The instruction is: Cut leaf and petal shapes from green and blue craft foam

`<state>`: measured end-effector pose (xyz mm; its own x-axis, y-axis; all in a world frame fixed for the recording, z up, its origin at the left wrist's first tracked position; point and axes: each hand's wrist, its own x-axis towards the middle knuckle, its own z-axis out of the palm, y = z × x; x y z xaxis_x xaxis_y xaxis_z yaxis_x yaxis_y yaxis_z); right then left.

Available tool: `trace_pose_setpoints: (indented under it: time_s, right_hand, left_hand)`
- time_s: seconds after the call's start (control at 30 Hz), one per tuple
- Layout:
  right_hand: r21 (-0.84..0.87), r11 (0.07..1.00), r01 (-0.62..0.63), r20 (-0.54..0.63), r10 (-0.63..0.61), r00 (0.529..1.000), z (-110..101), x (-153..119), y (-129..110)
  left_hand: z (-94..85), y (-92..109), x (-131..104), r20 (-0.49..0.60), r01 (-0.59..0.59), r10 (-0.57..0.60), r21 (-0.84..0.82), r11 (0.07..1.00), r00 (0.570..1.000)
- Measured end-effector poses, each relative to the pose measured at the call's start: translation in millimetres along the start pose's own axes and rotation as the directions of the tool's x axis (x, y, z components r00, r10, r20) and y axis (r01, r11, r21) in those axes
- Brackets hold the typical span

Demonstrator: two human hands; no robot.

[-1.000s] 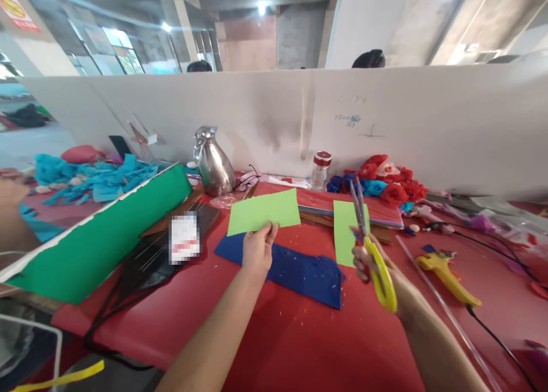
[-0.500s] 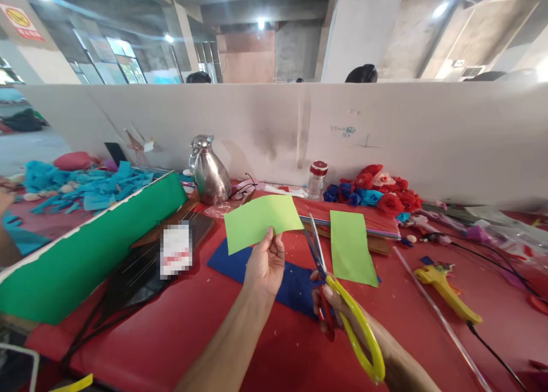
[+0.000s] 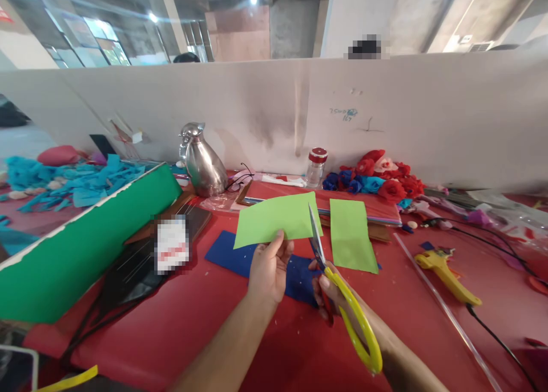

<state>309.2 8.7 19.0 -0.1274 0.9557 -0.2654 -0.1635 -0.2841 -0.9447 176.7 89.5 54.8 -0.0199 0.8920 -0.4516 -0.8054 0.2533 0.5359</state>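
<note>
My left hand [image 3: 269,269] pinches the lower edge of a light green paper sheet [image 3: 274,218], held up over the table. In my right hand [image 3: 331,292] is a pair of scissors [image 3: 355,318], with one yellow and one red handle. The blades point up and away from me, at the sheet's right end, one in front of the paper; the other is largely hidden behind it. A second green piece [image 3: 353,235] lies flat to the right of the scissors. Beneath my hands rests a dark blue sheet [image 3: 226,255] on the red tabletop [image 3: 154,335].
A steel jug [image 3: 205,166] and a red-lidded glass jar [image 3: 315,169] stand along the white partition [image 3: 257,106]. Fabric-like flowers [image 3: 381,175] are heaped at back right. A yellow glue gun [image 3: 449,275] with a cord lies right. A green board [image 3: 94,243] and black bag [image 3: 132,278] are left.
My left hand has brought the green sheet rightward, so its right end now lies between the scissor blades. The head view has tilted down slightly.
</note>
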Motion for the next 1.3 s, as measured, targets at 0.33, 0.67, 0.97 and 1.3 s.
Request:
trace_pose_setpoints:
  time_s: [0.33, 0.67, 0.97, 1.3]
  right_hand:
    - [0.064, 0.998, 0.014, -0.054, -0.01, 0.999, -1.3, 7.4, 1.9]
    - [-0.017, 0.995, -0.101, -0.19, 0.096, 0.977, 6.3, 7.4, -9.9]
    - [-0.099, 0.987, -0.128, -0.199, 0.106, 0.974, 11.4, 6.2, -12.1]
    - [0.023, 0.994, -0.111, -0.153, 0.113, 0.982, 9.6, 7.1, -6.7]
  left_hand:
    - [-2.1, -7.1, -3.0, 0.031, -0.129, 0.127, 0.067, 0.989, 0.991]
    - [-5.5, -6.3, 5.4, 0.025, -0.145, 0.143, 0.102, 0.984, 0.989]
    - [-7.0, -8.0, 15.5, 0.032, -0.096, 0.093, 0.098, 0.991, 0.995]
    - [-7.7, -14.2, 16.0, 0.042, -0.149, 0.143, 0.196, 0.969, 0.989]
